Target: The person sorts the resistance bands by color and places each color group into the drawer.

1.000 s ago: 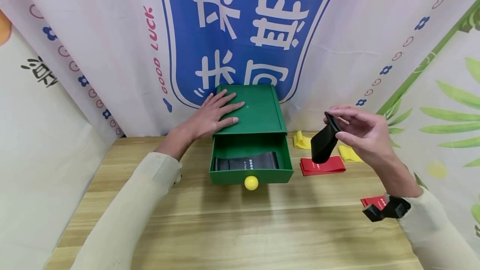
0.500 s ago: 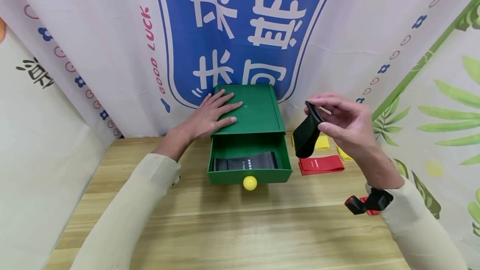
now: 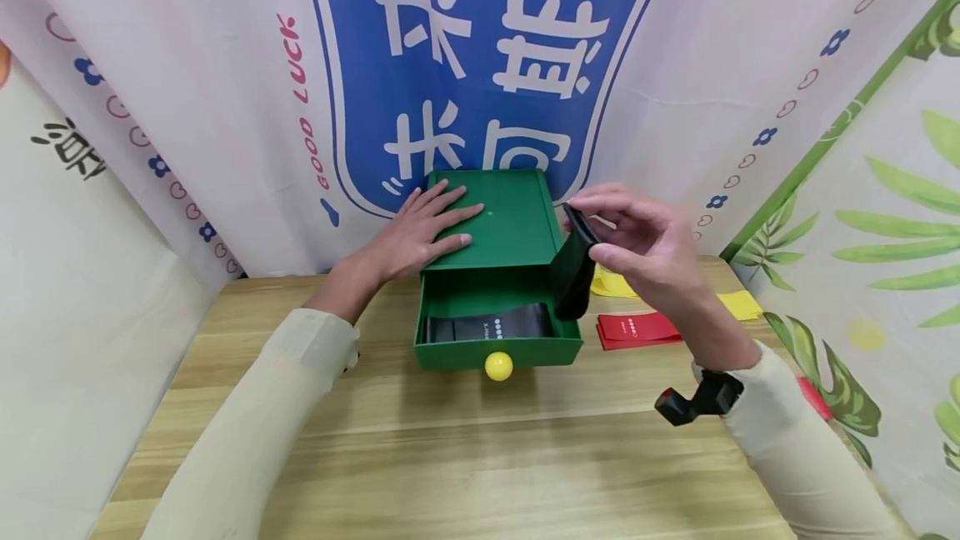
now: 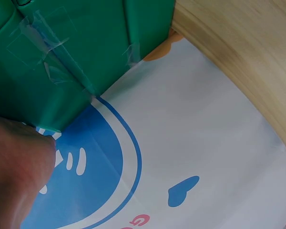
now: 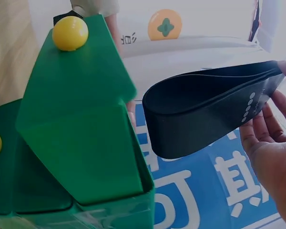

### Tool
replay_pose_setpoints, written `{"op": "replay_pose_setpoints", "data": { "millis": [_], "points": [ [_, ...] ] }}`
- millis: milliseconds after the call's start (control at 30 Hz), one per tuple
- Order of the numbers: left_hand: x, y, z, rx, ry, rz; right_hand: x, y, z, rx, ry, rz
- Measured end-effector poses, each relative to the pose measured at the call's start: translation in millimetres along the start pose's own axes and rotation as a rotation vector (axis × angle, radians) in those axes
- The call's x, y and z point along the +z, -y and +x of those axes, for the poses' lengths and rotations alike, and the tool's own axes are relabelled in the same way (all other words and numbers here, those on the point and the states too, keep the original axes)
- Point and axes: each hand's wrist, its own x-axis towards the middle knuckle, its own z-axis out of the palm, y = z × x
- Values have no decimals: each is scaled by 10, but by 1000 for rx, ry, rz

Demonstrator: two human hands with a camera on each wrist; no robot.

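My left hand (image 3: 420, 236) rests spread on top of the green drawer box (image 3: 517, 211), near its left edge. The box's top drawer (image 3: 450, 355), with a round yellow knob (image 3: 498, 366), is pulled out and has a black resistance loop band (image 3: 528, 323) lying in it. My right hand (image 3: 648, 244) pinches one end of a second black loop band (image 3: 573, 273) between thumb and fingers. This band hangs down over the drawer's right side. In the right wrist view the held loop band (image 5: 190, 126) bulges open, with white dots near the pinched end.
Right of the box lie a folded red band (image 3: 637, 329), a yellow band (image 3: 612, 283) and another yellow band (image 3: 741, 305). A red piece (image 3: 813, 397) shows beside the right sleeve. A printed curtain (image 3: 660, 107) stands close behind the box.
My right hand has carried the held black band leftward, from above the red and yellow bands to the drawer's right side. My left hand has stayed on the box.
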Motion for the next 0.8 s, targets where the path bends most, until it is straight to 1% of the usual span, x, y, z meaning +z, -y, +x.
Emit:
{"op": "replay_pose_setpoints", "data": {
  "millis": [233,467,667,800],
  "points": [
    [7,13,3,0,2,3,74,-175,-8,14,20,5],
    [12,11,19,-2,-5,4,80,-298,-52,35,38,8],
    [16,20,21,-1,-9,2,90,-388,-88,50,58,-60],
    [18,26,16,-4,-7,0,110,-462,-113,63,90,-103]
  ]
}}
